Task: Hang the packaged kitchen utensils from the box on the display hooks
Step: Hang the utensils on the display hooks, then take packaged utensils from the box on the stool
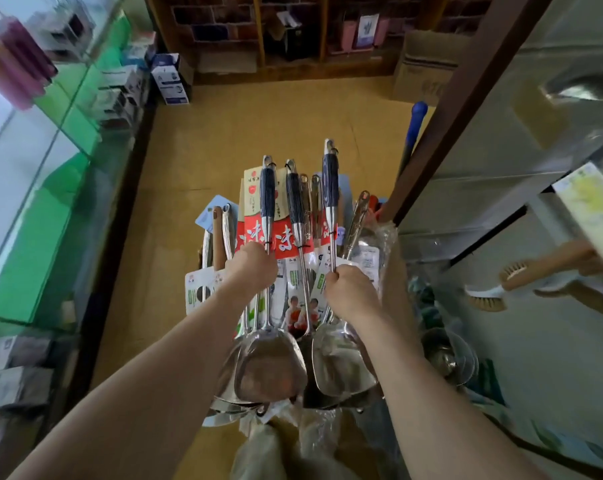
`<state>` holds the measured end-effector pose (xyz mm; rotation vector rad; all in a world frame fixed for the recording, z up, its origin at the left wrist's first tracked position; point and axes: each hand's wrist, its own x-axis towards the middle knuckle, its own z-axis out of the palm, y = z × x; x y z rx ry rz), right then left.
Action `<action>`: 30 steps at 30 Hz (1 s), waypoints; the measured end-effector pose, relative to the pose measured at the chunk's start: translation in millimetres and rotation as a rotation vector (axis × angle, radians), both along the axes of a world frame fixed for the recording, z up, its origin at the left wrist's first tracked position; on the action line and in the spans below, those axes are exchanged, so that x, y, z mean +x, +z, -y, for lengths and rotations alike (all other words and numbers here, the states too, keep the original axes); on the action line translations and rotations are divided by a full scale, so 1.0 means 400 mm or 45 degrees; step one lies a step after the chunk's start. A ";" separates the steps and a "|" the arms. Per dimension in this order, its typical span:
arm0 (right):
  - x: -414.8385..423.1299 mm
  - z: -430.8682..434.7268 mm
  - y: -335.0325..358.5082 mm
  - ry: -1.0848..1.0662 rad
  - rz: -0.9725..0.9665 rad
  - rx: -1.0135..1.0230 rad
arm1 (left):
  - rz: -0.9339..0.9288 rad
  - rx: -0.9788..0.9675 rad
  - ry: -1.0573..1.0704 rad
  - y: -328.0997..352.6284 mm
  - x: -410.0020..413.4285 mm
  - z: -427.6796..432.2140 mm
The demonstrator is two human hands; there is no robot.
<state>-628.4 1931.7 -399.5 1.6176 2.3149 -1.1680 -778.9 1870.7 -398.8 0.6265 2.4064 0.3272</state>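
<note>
Several steel spatulas with dark blue handles and red-and-white card backing stand bunched together at centre. My left hand [251, 268] grips the shaft of one packaged spatula [268, 199], whose blade [269, 368] hangs below. My right hand [348, 291] grips the thin shaft of another spatula [330, 181], which stands higher than the others. A third carded spatula [295, 202] sits between the two. More steel utensils [220, 226] and clear plastic wrap [379, 244] fill the bunch. The box itself is hidden under them.
A glass display case with green shelves [50, 188] runs along the left. On the right stands a brown-framed panel [466, 98] with wooden brushes [535, 268] hanging on it. Cardboard boxes [425, 64] and shelving line the far wall across the tan floor [258, 126].
</note>
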 end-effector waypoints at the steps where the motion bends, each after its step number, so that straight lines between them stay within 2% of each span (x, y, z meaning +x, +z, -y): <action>1: -0.002 -0.002 -0.010 -0.011 0.013 -0.019 | 0.003 0.013 -0.006 -0.007 -0.001 0.001; 10: -0.022 -0.007 -0.030 -0.106 0.094 -0.049 | -0.097 0.055 -0.185 -0.030 -0.017 0.021; 16: -0.029 0.004 -0.003 -0.017 0.333 0.106 | -0.300 -0.077 -0.387 -0.022 -0.031 0.032; 19: -0.031 0.008 0.004 0.023 0.430 0.116 | -0.304 -0.083 -0.431 -0.016 -0.044 0.033; 30: -0.017 0.024 -0.006 -0.021 0.384 0.229 | -0.284 -0.025 -0.437 -0.036 -0.054 0.052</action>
